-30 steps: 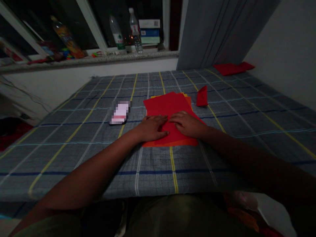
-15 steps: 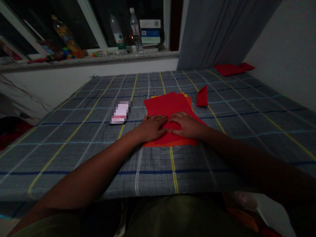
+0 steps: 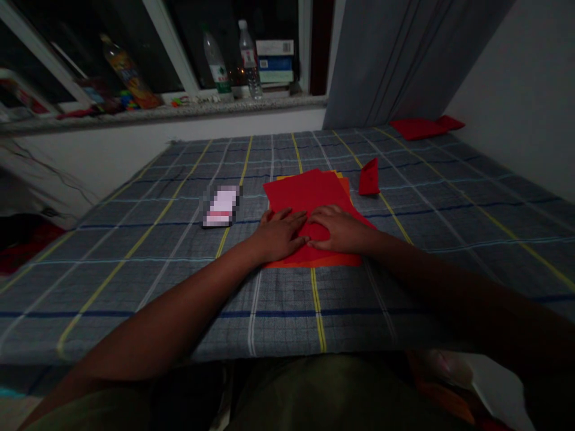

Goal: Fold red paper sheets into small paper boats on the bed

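Several sheets of red paper point(image 3: 309, 190) lie stacked out of line on the checked cloth, with orange paper point(image 3: 344, 261) showing along the near edge and yellow paper at the far edge. My left hand point(image 3: 282, 233) rests on the left part of the top red sheet, fingers spread and pointing right. On the right part, my right hand point(image 3: 338, 228) lies with its fingers stretched toward the left hand. The thumbs nearly meet. A folded red paper piece point(image 3: 369, 178) stands off the stack's far right corner.
A phone point(image 3: 221, 206) with a blurred screen lies left of the paper. More red paper point(image 3: 424, 127) is at the far right corner. Bottles point(image 3: 219, 69) and stacked boxes point(image 3: 275, 63) line the windowsill point(image 3: 188, 108) behind. The checked cloth point(image 3: 179, 299) drops at the near edge.
The left hand's fingers have lifted and spread a little more on the red paper. My right hand stays almost in place. The whole view has shifted slightly.
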The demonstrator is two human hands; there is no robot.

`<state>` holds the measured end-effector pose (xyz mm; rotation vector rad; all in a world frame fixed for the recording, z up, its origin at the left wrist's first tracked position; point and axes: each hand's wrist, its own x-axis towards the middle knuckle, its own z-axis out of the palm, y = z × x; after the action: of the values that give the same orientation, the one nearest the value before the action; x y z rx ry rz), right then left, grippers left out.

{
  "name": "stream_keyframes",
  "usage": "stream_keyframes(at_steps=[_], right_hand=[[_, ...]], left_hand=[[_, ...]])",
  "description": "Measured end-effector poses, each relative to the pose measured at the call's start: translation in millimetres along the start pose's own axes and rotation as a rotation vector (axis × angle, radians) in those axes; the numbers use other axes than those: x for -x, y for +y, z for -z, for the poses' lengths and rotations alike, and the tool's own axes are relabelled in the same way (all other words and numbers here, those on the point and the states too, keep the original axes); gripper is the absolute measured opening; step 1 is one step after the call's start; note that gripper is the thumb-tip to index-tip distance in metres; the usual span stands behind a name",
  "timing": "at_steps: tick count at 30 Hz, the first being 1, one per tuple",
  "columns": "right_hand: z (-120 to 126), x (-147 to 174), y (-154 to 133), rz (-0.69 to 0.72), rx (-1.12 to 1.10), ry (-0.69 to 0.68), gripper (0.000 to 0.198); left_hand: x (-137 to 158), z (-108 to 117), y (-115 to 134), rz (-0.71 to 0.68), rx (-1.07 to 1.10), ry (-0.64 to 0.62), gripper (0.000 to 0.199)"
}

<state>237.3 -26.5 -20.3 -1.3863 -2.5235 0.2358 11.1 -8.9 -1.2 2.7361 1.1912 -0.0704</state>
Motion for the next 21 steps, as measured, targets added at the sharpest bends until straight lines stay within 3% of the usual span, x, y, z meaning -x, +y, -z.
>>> stream_keyframes(at_steps=[8, 14, 21], right_hand=[[3.8, 2.2, -5.6, -0.025, 0.023, -0.027, 0.059], [3.8, 1.6, -4.6, -0.025, 0.010, -0.028, 0.058], [4.8, 2.6, -4.1, -0.002, 0.020, -0.036, 0.063]], left_hand=[[-5.4, 3.4, -15.6, 0.010, 0.039, 0.017, 0.060], [-17.2, 2.0, -50.4, 0.023, 0.114, 0.206, 0.049], [-27.7, -1.0, -79.3, 0.014, 0.290, 0.225, 0.050]])
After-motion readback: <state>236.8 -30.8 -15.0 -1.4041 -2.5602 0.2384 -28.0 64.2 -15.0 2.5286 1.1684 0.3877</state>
